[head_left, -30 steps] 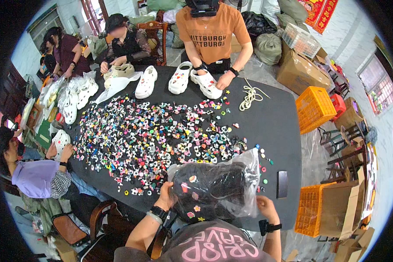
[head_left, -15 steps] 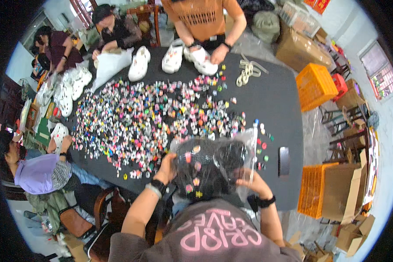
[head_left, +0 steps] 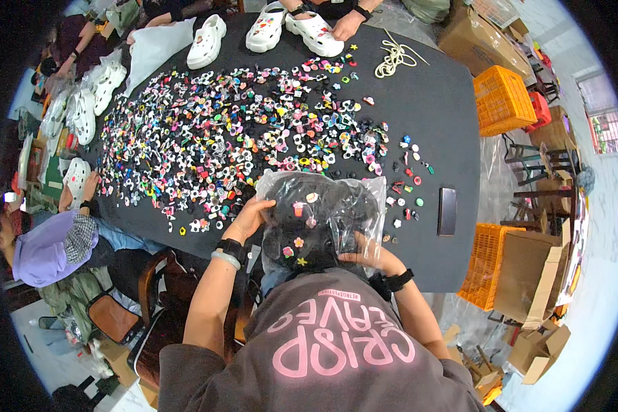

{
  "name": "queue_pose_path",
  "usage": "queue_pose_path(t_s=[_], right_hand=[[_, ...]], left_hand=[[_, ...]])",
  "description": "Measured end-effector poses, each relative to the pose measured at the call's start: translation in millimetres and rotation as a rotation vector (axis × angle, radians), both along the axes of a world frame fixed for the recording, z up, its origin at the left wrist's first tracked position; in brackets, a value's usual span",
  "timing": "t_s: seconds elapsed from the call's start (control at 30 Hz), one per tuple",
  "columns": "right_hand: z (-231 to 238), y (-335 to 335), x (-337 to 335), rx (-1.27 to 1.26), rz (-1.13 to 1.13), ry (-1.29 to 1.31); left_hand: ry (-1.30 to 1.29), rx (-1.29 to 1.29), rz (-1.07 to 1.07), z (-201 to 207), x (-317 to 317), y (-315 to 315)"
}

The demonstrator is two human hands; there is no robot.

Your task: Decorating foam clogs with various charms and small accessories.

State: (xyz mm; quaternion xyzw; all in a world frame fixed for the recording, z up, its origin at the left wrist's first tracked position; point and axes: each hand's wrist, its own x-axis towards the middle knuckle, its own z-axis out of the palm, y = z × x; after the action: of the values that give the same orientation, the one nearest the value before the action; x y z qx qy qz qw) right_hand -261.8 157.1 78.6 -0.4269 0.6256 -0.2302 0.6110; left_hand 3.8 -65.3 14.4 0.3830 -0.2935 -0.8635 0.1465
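Close to my body, at the table's near edge, I hold a clear plastic bag with black clogs inside. Colourful shoe charms, among them flowers and a cup shape, dot the dark clogs. My left hand grips the bag's left side, thumb on top. On the lower right, my right hand is closed around the bag, partly covered by shiny film. Just beyond the bag, a wide heap of loose small charms spreads over the black tabletop.
A dark phone-like slab lies to the right. White clogs stand along the far edge, where another person's hands touch one. At left, a person in purple holds a white clog. Cream cord and orange crates are at right.
The view has tilted down, so the table sits higher in the picture. Both my hands still hold the bagged clogs, and the bag's charms show more sharply.
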Motion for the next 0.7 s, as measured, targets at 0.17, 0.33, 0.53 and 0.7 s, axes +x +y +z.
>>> queue_pose_path(t_s=[0.17,0.33,0.53,0.7], right_hand=[[-9.9,-1.0,-1.0,-0.066,-0.266,-0.108],[-35.3,9.8,-4.5,-0.052,-0.546,-0.346],[-40.7,-1.6,-0.2,-0.327,-0.537,-0.107],[-38.7,-19.5,-22.4,-0.152,-0.399,0.122]], left_hand=[[-0.360,-0.173,0.104,-7.2,16.2,-6.4],[-0.432,-0.179,0.146,-29.4,40.9,9.2],[-0.480,-0.156,0.113,-52.3,44.6,43.5],[-0.330,-0.144,0.224,-58.6,21.6,56.8]])
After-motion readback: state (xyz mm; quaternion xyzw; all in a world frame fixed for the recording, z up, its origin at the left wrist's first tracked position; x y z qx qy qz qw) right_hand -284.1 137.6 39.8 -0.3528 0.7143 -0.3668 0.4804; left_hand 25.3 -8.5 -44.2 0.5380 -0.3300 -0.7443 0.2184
